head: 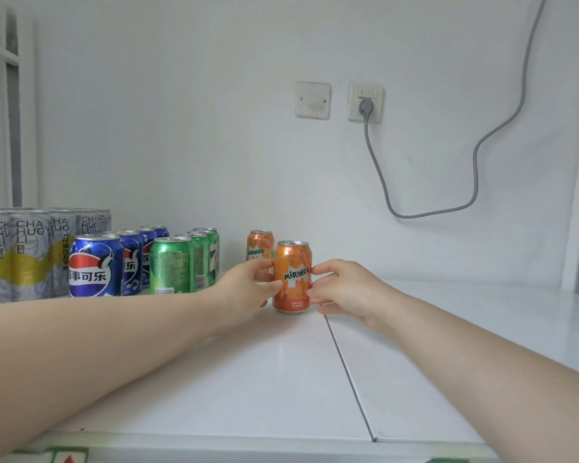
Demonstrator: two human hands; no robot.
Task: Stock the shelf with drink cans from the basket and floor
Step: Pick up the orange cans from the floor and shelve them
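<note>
We have both hands on the front orange can [292, 277], which stands upright on the white shelf [248, 379] just at the seam between its two panels. Our left hand [248, 289] comes in from 9 o'clock, thumb and fingers touching the can's left side; our right hand [341, 290] comes in from 3 o'clock, fingertips pressed to its right side. Each grip is partly closed around the can, not wrapped fully round it, so we judge this a light steadying hold rather than a lift.

A second orange can [260, 245] stands just behind it, toward 11 o'clock, starting an orange row. To the left, at 9 o'clock, run the rows already stocked: green cans [173, 265], blue cans [96, 265] and tall silver cans [27, 252] at the far edge.

The step in hand looks like setting and aligning this can, label forward, in front of its twin. Next we need to square it with the row, let go cleanly without tipping it, and fetch another can; the basket and floor are out of view.
</note>
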